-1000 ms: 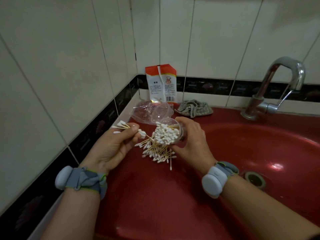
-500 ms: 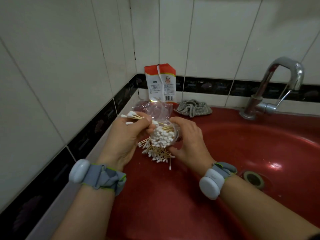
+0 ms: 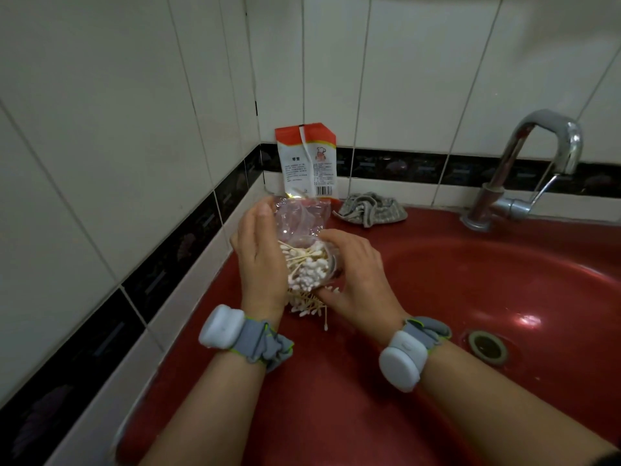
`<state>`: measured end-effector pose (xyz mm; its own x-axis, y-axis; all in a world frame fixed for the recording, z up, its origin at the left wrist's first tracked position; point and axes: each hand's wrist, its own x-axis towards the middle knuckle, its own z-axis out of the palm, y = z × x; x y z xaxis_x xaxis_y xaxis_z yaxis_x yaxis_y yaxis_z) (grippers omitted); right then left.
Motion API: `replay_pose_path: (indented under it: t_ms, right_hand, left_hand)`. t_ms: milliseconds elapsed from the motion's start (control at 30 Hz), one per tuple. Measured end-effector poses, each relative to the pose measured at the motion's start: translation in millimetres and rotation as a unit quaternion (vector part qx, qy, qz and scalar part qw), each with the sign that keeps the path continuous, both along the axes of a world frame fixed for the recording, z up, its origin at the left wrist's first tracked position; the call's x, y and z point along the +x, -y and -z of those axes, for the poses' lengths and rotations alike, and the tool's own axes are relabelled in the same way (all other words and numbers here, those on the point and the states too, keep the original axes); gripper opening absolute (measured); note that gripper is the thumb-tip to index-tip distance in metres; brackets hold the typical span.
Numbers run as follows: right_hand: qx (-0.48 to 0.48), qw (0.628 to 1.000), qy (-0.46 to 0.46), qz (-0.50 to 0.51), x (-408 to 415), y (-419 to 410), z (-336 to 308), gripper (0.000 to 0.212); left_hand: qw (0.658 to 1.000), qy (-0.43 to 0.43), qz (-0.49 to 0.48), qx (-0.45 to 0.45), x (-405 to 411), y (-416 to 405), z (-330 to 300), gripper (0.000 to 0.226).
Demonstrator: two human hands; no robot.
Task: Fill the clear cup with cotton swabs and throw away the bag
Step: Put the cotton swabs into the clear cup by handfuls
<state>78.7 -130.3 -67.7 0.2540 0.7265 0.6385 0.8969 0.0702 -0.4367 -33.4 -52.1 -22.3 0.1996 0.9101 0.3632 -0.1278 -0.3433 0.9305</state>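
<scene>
My right hand (image 3: 356, 277) grips the clear cup (image 3: 332, 268), tilted toward me just above the red sink's left ledge. The cup is packed with cotton swabs (image 3: 309, 272), white tips facing me, and a few lie crosswise over its mouth. My left hand (image 3: 262, 253) is held flat against the cup's left side with straight fingers, touching those crosswise swabs. A small pile of loose swabs (image 3: 307, 306) lies on the sink under the cup. The crumpled clear bag (image 3: 299, 216) lies just behind my hands.
A red-and-white packet (image 3: 307, 159) leans on the tiled wall in the corner. Beside it lies a grey cloth (image 3: 371, 210). The chrome tap (image 3: 524, 169) stands at the back right, above the red basin (image 3: 470, 381) with its drain (image 3: 487, 346).
My left hand carried a bunch of swabs from the left to the cup and now lies flat against it. The cup has moved slightly away from me.
</scene>
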Motion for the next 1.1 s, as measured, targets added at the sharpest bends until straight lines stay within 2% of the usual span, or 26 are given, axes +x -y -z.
replay_pose_path:
  t_ms: [100, 167, 367, 533, 600, 700, 733, 800, 867, 933, 1000, 1100]
  right_hand:
    - [0.011, 1.0, 0.0, -0.006, -1, 0, -3, 0.072]
    - [0.013, 1.0, -0.004, -0.006, -1, -1, -5, 0.071]
    - [0.003, 1.0, 0.019, 0.001, 1, -3, -3, 0.068]
    - [-0.021, 0.998, 0.064, -0.012, -3, -6, 3, 0.067]
    - [-0.022, 0.998, 0.061, -0.008, -1, -6, 3, 0.067]
    - [-0.013, 0.999, 0.041, -0.001, 5, -4, 1, 0.065]
    - [-0.009, 0.999, 0.036, 0.002, 5, -3, 1, 0.065]
    - [-0.005, 0.999, 0.034, 0.0, 4, -5, 0, 0.066]
    - [-0.006, 0.999, 0.04, -0.006, 1, -8, 1, 0.067]
    - [-0.005, 0.999, 0.043, -0.005, -1, -10, 3, 0.067]
    - [-0.011, 0.999, 0.039, 0.0, 0, -8, 4, 0.067]
    - [-0.018, 0.999, 0.032, 0.005, 5, -4, 1, 0.067]
  left_hand:
    - [0.984, -0.169, 0.019, 0.059, 7, -6, 6, 0.055]
    - [0.972, -0.218, 0.043, 0.075, 9, -7, 11, 0.054]
    - [0.996, -0.08, 0.024, 0.029, 7, 1, 5, 0.047]
    - [0.997, -0.069, 0.033, 0.012, 16, 3, -7, 0.053]
    - [0.998, -0.036, 0.055, -0.003, 16, -3, -8, 0.062]
    - [0.999, -0.001, 0.025, -0.031, 10, -14, -6, 0.066]
    - [1.0, -0.027, 0.007, -0.013, 9, -15, -4, 0.065]
    - [0.985, -0.157, -0.015, 0.068, 7, -11, -1, 0.067]
    - [0.941, -0.302, -0.015, 0.154, 13, -5, 6, 0.077]
    - [0.913, -0.362, -0.008, 0.186, 17, -2, 8, 0.085]
    - [0.936, -0.318, -0.014, 0.15, 18, -4, 3, 0.082]
    - [0.978, -0.18, -0.057, 0.083, 12, -12, -6, 0.064]
